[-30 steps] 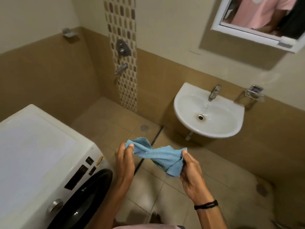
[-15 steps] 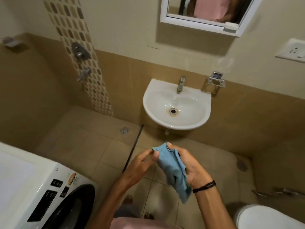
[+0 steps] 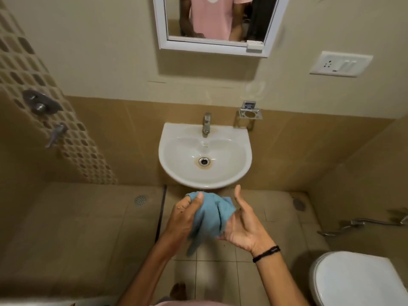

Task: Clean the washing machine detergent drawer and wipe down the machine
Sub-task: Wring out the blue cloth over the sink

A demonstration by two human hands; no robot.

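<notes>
One blue cloth [image 3: 209, 214] is the only cleaning item I can see; it hangs bunched between both hands, low in the centre of the head view, above the tiled floor [image 3: 88, 228]. I read the left hand [image 3: 184, 216] as gripping it: fingers are curled around the fabric and the thumb presses on its upper fold. The right hand [image 3: 241, 225] sits at 3 o'clock of the cloth with its palm exposed and thumb raised clear. Its fingers reach under the fabric and are mostly hidden, so I log it as an open, supporting hand. A black band [image 3: 266, 253] circles the right wrist.

At 12 o'clock of the cloth, near it, a white sink [image 3: 169, 160] is fixed to the wall, with a metal tap [image 3: 206, 123] at its rear edge. A white-framed mirror [image 3: 162, 29] hangs further up. A floor drain [image 3: 140, 200] lies at 9 o'clock, and a white toilet [image 3: 357, 281] at 4 o'clock.
</notes>
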